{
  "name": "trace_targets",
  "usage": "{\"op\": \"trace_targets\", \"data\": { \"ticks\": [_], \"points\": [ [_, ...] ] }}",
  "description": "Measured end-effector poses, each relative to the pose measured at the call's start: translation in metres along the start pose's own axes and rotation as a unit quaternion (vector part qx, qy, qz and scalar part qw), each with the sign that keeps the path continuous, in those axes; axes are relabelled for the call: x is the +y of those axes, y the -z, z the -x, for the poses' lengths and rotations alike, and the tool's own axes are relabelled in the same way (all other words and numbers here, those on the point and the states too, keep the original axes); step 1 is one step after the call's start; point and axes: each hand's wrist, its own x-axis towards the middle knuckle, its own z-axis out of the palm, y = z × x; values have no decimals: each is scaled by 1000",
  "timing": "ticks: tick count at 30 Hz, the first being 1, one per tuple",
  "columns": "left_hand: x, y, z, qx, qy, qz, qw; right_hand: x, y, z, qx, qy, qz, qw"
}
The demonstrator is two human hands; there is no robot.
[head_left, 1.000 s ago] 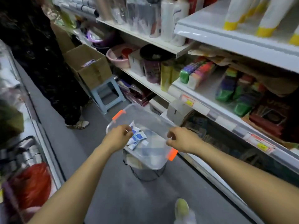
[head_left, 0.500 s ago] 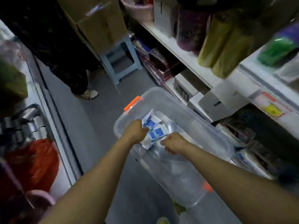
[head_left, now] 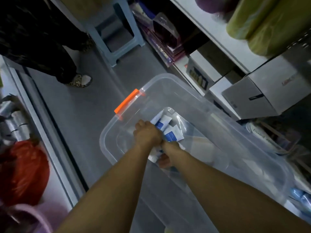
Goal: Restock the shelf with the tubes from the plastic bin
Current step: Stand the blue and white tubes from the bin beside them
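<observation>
Barely started, I judge: my left hand (head_left: 148, 134) and right hand (head_left: 165, 159) are both clamped on tubes (head_left: 169, 132) in the far-left corner of the plastic bin (head_left: 103, 140); nothing has reached the shelf (head_left: 210, 26) yet

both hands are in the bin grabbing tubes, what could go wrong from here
1. The left hand grips a loose bunch of tubes. Lifted together, some may slip and drop back or fall outside the bin.
2. The left wrist crosses over the right hand, so the hands may hinder each other when lifting out.
3. Another person's foot stands close by in the narrow aisle, so the bin could get bumped.
</observation>
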Motion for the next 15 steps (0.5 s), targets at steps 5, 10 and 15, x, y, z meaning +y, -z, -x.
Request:
{"op": "trace_targets", "data": {
  "ticks": [5,10,15],
  "points": [
    [0,-12,-2,11,-15,24,1000,2,3,-6,-5,14,-20,1000],
    [-9,-6,-8,-45,-12,-5,999,18,22,-13,28,79,47,995],
    [-1,0,7,-98,-17,2,995,26,49,19,30,122,37,991]
  ]
}}
